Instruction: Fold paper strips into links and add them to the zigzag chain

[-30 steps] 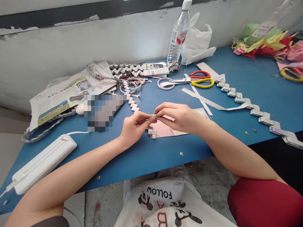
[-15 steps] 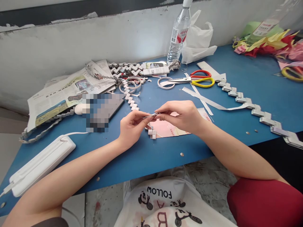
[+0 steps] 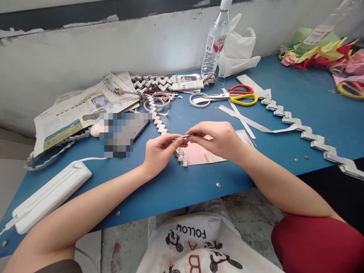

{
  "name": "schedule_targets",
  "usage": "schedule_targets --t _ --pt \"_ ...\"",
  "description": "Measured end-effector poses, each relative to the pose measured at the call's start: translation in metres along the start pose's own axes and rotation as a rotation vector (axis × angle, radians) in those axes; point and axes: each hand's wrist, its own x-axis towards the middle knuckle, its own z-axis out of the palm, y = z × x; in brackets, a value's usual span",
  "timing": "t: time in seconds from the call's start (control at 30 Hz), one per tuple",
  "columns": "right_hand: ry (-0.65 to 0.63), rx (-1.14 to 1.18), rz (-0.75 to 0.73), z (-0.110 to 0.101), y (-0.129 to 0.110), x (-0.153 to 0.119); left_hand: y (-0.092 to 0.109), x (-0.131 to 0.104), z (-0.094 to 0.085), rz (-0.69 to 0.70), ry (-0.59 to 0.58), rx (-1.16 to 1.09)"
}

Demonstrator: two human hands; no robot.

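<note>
My left hand point(image 3: 159, 153) and my right hand point(image 3: 217, 140) meet above the blue table, fingertips pinching a small folded paper strip point(image 3: 182, 137) from both sides. A zigzag chain of folded paper point(image 3: 159, 124) runs from behind my left hand, and its other visible end point(image 3: 182, 160) shows just below the fingers. Part of the chain is hidden by my left hand. Beneath my right hand lies a pink sheet point(image 3: 199, 153).
Red-and-yellow scissors point(image 3: 241, 94) and tape rolls point(image 3: 200, 99) lie beyond my hands. A bottle point(image 3: 216, 41) stands behind. Newspapers point(image 3: 74, 117) and a white power strip point(image 3: 54, 197) are left; a longer paper chain point(image 3: 320, 144) and crumpled coloured paper point(image 3: 327, 51) are right.
The fingertips have shifted slightly around the folded strip, which stays pinched between both hands. The table items have not moved.
</note>
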Motion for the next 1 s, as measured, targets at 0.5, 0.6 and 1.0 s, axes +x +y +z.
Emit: schedule_targets --t 0.5,0.6,1.0 --pt "-0.011 0.204 0.000 -0.0047 0.0045 0.0037 0.0008 0.0030 -0.0025 -0.137 -0.067 -0.087" --pt "-0.018 0.254 0.048 -0.0048 0.0049 0.0042 0.0009 0.0040 -0.0029 -0.143 -0.055 -0.075" --pt "-0.007 0.326 0.134 -0.0004 0.0013 0.0024 0.0002 0.0012 -0.0038 -0.078 -0.055 -0.035"
